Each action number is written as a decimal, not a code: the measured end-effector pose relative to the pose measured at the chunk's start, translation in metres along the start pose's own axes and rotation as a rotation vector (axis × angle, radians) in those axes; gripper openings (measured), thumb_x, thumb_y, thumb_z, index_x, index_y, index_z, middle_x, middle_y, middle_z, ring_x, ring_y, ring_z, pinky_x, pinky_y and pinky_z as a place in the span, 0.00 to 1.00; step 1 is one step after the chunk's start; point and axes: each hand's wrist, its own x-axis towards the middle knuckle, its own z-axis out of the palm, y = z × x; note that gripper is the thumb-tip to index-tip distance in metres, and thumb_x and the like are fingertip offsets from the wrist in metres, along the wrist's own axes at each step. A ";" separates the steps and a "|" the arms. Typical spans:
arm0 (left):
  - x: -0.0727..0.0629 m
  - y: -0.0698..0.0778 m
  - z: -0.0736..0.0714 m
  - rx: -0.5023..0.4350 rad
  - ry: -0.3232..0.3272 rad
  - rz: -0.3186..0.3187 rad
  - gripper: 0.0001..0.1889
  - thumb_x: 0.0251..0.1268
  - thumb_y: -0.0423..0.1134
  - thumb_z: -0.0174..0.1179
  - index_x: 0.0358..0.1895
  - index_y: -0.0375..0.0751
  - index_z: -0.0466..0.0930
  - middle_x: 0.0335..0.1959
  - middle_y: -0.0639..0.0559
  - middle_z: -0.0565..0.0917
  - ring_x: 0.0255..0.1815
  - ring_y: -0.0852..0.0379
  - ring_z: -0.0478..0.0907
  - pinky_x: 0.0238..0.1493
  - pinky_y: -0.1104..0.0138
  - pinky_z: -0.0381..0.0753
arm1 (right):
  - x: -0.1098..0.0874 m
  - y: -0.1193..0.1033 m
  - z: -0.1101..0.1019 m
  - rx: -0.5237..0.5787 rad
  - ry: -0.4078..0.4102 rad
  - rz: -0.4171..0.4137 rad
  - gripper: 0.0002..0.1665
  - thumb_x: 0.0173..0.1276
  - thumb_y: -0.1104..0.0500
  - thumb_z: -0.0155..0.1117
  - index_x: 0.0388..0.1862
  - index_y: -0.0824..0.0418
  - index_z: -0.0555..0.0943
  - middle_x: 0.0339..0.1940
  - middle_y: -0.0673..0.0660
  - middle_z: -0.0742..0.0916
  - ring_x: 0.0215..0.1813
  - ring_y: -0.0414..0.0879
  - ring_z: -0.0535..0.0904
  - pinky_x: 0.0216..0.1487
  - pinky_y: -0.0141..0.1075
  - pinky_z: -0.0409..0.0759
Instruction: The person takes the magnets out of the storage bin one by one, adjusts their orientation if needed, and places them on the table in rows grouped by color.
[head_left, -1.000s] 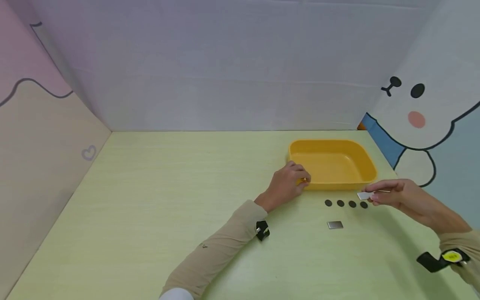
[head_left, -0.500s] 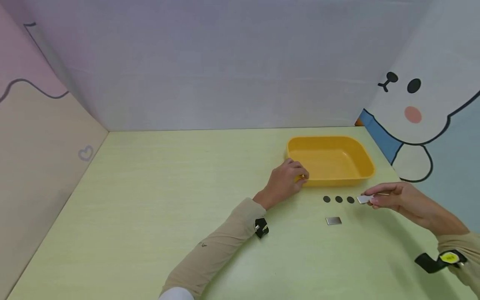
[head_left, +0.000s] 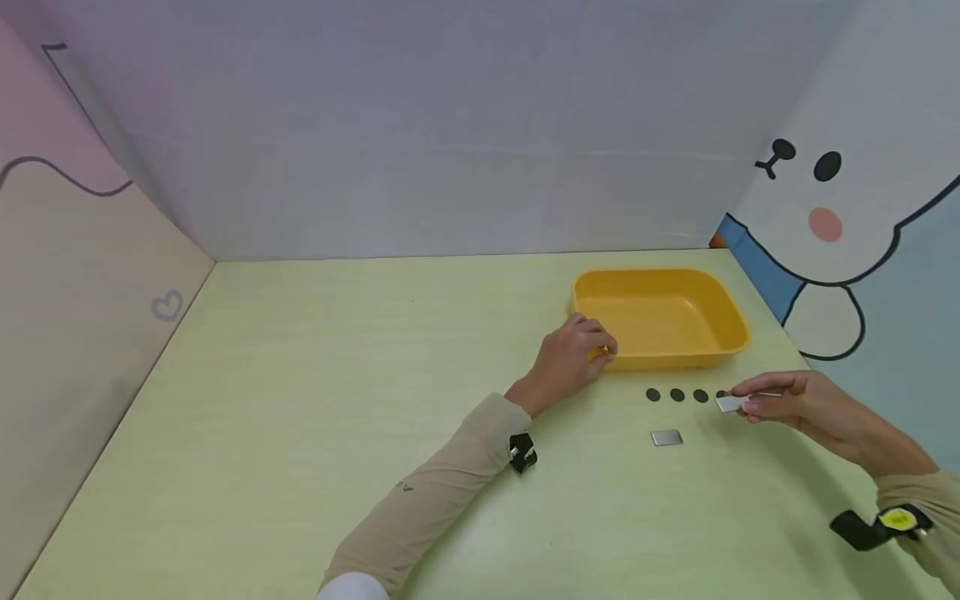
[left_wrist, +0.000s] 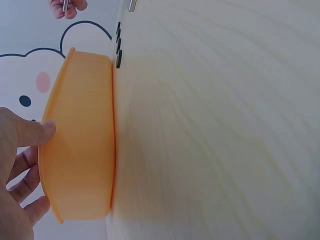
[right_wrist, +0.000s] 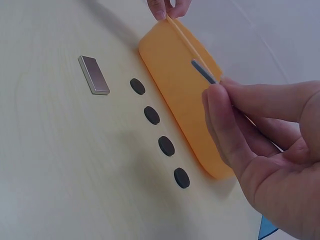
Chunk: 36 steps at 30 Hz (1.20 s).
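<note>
A yellow plastic tray [head_left: 675, 361] stands toward the back right of the table. My left hand [head_left: 572, 357] grips its near left corner, thumb [left_wrist: 48, 131] on the outer wall and fingers over the rim. In front of the tray, several small black discs [right_wrist: 151, 115] lie in a row. My right hand [head_left: 806, 408] pinches a thin flat silver rectangular piece [head_left: 731, 403] between thumb and fingertips, raised above the right end of the row. In the head view, that piece and the fingertips partly cover the rightmost disc. Nearer me lies a silver rectangular block [head_left: 667, 437].
The pale wood-grain table [head_left: 337, 400] extends left and forward from the hands. A plain pale wall [head_left: 450, 150] rises along its back edge. Printed panels border both sides, the right one bearing a cartoon face [head_left: 847, 200].
My right hand has come slightly lower and nearer me with the silver piece, passing over the rightmost disc. The left hand keeps its grip on the tray. The head view has shifted a little.
</note>
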 end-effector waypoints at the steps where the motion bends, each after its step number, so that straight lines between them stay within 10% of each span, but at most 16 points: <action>1: 0.000 0.001 0.000 0.000 0.000 0.000 0.03 0.61 0.41 0.64 0.36 0.51 0.86 0.40 0.60 0.82 0.40 0.62 0.70 0.33 0.80 0.70 | 0.000 0.001 -0.001 0.004 -0.004 0.000 0.14 0.69 0.69 0.55 0.48 0.61 0.84 0.43 0.50 0.87 0.44 0.47 0.84 0.46 0.37 0.80; 36: 0.006 0.010 -0.007 0.031 -0.022 -0.023 0.03 0.60 0.41 0.65 0.36 0.51 0.86 0.40 0.60 0.82 0.41 0.62 0.71 0.33 0.79 0.71 | -0.003 0.029 -0.002 0.035 0.040 0.096 0.13 0.67 0.69 0.58 0.45 0.59 0.86 0.41 0.47 0.86 0.40 0.43 0.83 0.43 0.35 0.80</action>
